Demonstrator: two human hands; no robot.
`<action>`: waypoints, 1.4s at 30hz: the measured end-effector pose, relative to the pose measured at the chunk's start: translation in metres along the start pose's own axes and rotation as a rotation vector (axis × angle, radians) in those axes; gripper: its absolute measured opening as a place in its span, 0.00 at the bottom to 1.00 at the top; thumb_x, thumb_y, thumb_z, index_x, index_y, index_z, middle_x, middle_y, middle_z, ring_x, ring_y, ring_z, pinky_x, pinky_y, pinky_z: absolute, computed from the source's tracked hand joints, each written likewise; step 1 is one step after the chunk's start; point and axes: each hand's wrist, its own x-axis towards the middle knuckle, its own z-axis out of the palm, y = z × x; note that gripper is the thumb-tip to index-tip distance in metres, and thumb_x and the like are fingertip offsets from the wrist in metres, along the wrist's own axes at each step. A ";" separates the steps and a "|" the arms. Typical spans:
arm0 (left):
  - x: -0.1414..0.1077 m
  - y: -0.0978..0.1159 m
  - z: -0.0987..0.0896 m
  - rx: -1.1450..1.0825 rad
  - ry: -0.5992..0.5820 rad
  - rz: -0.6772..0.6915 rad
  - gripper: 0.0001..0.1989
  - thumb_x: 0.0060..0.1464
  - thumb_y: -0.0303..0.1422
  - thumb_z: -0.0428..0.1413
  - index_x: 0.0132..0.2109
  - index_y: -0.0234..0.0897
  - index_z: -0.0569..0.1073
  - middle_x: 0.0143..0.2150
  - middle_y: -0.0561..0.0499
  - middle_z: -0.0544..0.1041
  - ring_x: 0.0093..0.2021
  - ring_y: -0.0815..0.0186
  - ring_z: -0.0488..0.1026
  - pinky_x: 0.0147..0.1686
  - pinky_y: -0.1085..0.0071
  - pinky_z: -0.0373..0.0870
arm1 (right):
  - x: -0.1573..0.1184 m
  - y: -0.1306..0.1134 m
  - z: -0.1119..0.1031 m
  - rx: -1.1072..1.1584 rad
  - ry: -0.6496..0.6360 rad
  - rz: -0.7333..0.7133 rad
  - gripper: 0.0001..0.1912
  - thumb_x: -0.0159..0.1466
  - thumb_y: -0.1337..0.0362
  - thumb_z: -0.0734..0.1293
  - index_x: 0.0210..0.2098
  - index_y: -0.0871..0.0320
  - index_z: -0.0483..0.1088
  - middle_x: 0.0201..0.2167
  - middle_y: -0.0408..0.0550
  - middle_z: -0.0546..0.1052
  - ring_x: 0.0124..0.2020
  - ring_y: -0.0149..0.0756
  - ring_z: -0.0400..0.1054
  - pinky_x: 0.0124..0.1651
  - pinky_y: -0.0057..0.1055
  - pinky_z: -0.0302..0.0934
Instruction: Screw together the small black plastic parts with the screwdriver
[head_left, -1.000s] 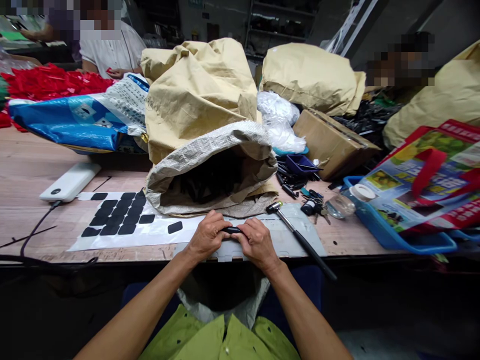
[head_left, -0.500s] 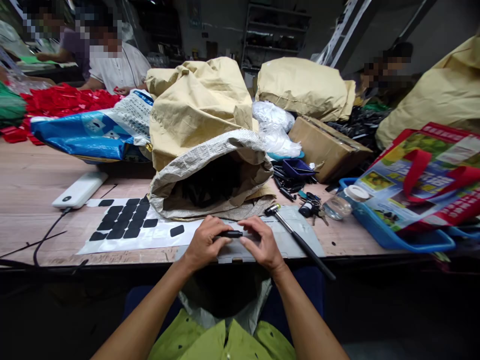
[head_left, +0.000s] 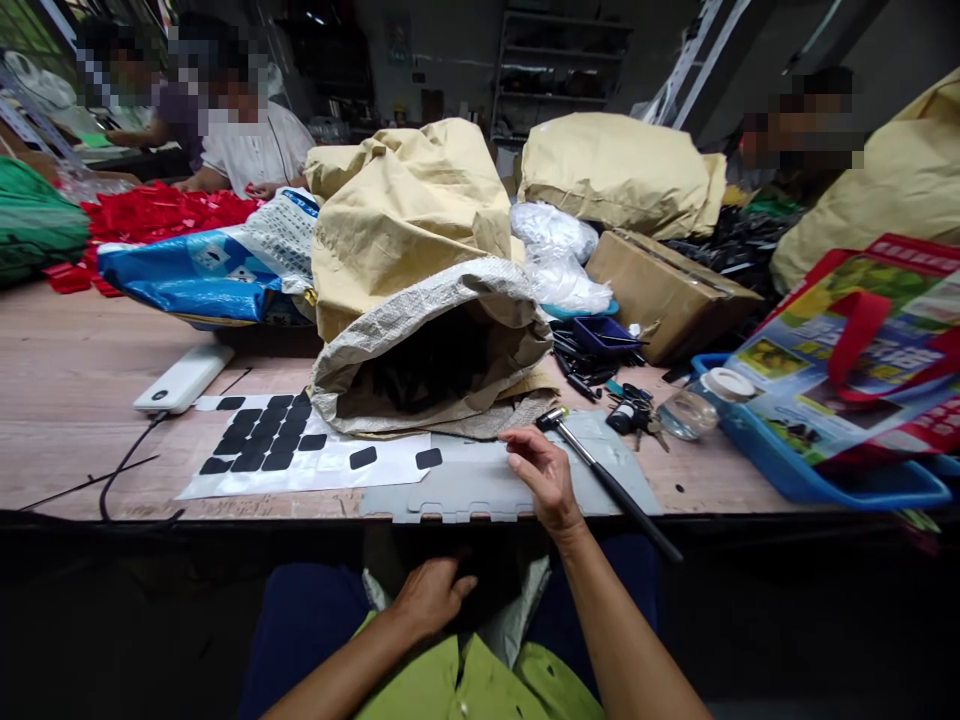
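My left hand (head_left: 433,598) is low over the opening of a pale woven sack (head_left: 534,592) in my lap. Its thumb stands apart from the fingers, whose tips are partly lost in the dark; nothing shows in it. Above the grey board (head_left: 480,480) at the table's front edge, my right hand (head_left: 546,475) is open, thumb and bent fingers apart. Just beside it a hammer (head_left: 592,465) with a black handle lies across the board. Left of the board, a white sheet (head_left: 315,480) carries several black rounded squares (head_left: 255,432); one loose black square (head_left: 429,458) lies at its right edge.
A woven sack (head_left: 352,395) of dark pieces opens toward me. A white power bank (head_left: 184,380) with a cable lies left. Keys (head_left: 649,425), a clear jar (head_left: 686,415) and a blue basket (head_left: 810,475) stand right. Co-workers (head_left: 255,150) sit beyond red pieces (head_left: 165,210).
The short black cylindrical piece between my hands is out of sight. My left hand has dropped from the table to the lap sack; my right has shifted slightly right. The view has turned a little left.
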 end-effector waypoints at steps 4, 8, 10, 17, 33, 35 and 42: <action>-0.014 0.025 -0.049 0.060 -0.102 0.129 0.22 0.57 0.41 0.60 0.57 0.40 0.77 0.50 0.44 0.82 0.49 0.53 0.79 0.47 0.65 0.71 | -0.001 0.000 0.001 -0.003 -0.005 -0.020 0.14 0.63 0.57 0.69 0.46 0.55 0.78 0.37 0.47 0.71 0.39 0.38 0.65 0.42 0.33 0.61; -0.010 0.058 -0.134 -0.083 0.027 0.391 0.16 0.66 0.43 0.53 0.45 0.39 0.81 0.35 0.51 0.81 0.35 0.64 0.76 0.36 0.73 0.69 | 0.000 -0.001 0.003 -0.030 -0.010 -0.020 0.13 0.63 0.57 0.69 0.44 0.55 0.78 0.37 0.47 0.71 0.38 0.38 0.66 0.41 0.33 0.61; 0.013 0.062 -0.169 0.024 0.442 0.332 0.13 0.66 0.38 0.53 0.46 0.37 0.80 0.40 0.48 0.81 0.40 0.62 0.77 0.41 0.70 0.70 | 0.001 -0.001 0.003 -0.042 0.005 -0.022 0.13 0.63 0.57 0.69 0.44 0.55 0.78 0.37 0.47 0.72 0.38 0.37 0.66 0.41 0.33 0.61; 0.075 0.041 -0.213 0.362 0.592 0.014 0.10 0.58 0.32 0.59 0.46 0.37 0.81 0.50 0.39 0.78 0.46 0.49 0.77 0.43 0.60 0.72 | 0.002 0.006 0.002 -0.051 0.041 -0.018 0.11 0.64 0.58 0.69 0.42 0.55 0.79 0.35 0.46 0.72 0.37 0.36 0.66 0.39 0.32 0.60; 0.043 0.055 -0.153 -1.435 0.258 0.166 0.20 0.47 0.31 0.71 0.46 0.31 0.75 0.39 0.45 0.82 0.37 0.66 0.81 0.36 0.74 0.78 | 0.005 0.005 0.007 -0.175 0.001 -0.023 0.10 0.64 0.61 0.69 0.43 0.55 0.78 0.35 0.46 0.72 0.35 0.35 0.67 0.38 0.32 0.62; 0.042 0.057 -0.148 -1.445 0.249 0.172 0.21 0.45 0.31 0.73 0.45 0.32 0.75 0.39 0.46 0.82 0.36 0.66 0.80 0.37 0.73 0.79 | 0.006 0.004 0.010 -0.236 -0.040 -0.023 0.11 0.63 0.60 0.71 0.44 0.55 0.78 0.34 0.45 0.71 0.33 0.33 0.66 0.36 0.30 0.61; 0.042 0.057 -0.140 -1.310 0.234 0.199 0.23 0.40 0.33 0.74 0.41 0.34 0.74 0.34 0.51 0.80 0.35 0.67 0.78 0.39 0.72 0.75 | 0.007 0.005 0.018 -0.403 -0.070 -0.047 0.08 0.64 0.58 0.72 0.39 0.56 0.77 0.31 0.43 0.71 0.30 0.31 0.64 0.35 0.30 0.59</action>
